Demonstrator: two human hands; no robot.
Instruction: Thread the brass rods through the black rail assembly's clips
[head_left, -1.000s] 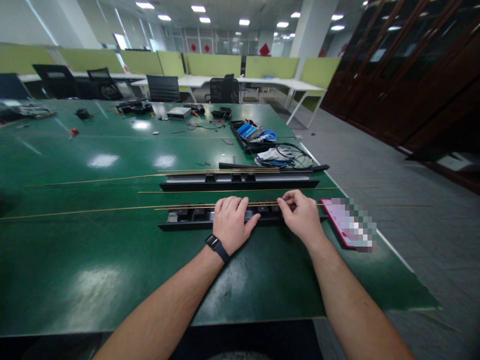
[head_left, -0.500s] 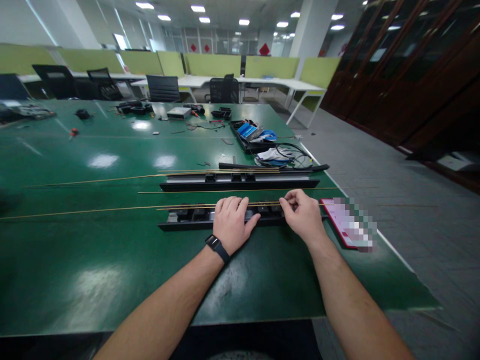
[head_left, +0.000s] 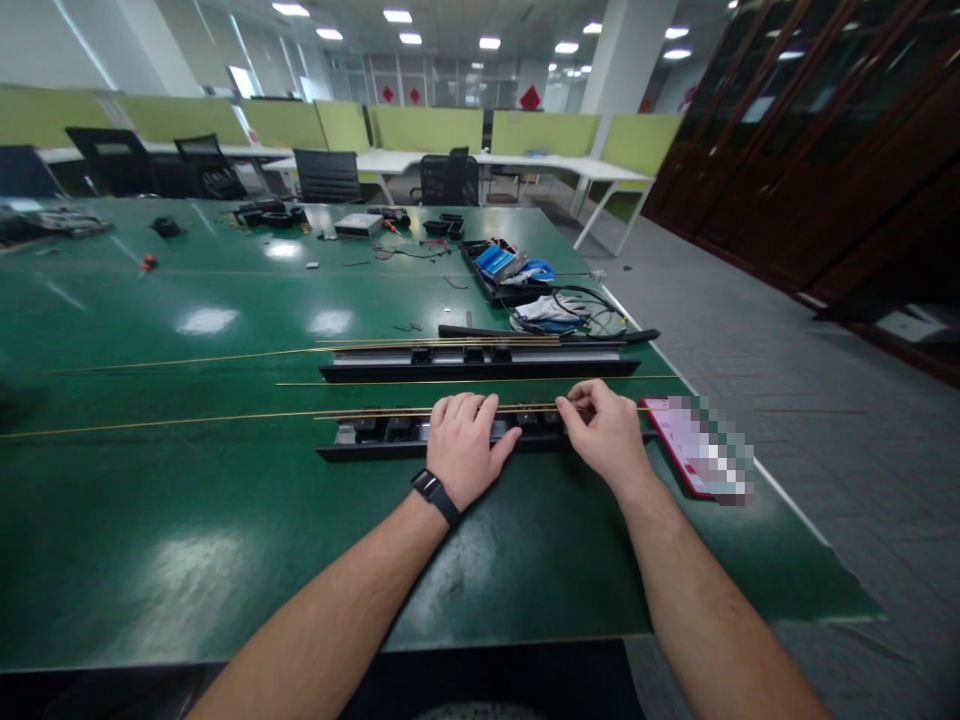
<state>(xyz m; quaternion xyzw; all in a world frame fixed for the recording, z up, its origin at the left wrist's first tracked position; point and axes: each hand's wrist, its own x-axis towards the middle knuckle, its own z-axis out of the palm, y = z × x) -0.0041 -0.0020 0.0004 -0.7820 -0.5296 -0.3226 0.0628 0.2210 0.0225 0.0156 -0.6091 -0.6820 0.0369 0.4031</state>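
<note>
My left hand, wearing a dark wristband, lies flat across the near black rail, fingers stretched over it and thumb out to the side. Black blocks sit inside this long channel. Thin brass-coloured rods run lengthwise over the rail and pass under my left fingers. Toward the rail's right end, my right hand pinches a rod between thumb and fingertips; the exact contact is partly hidden. A single loose rod lies on the table just beyond both hands.
Behind lies a second black rail with rods along it. A red-edged phone-like object, partly blurred out, is right of my right hand. Farther back are gloves, a black tray and cables. The green table's right edge is nearby.
The right fingertips have shifted very slightly left, and the rod's far right end appears to have moved a little left too. My left hand stays in place.
</note>
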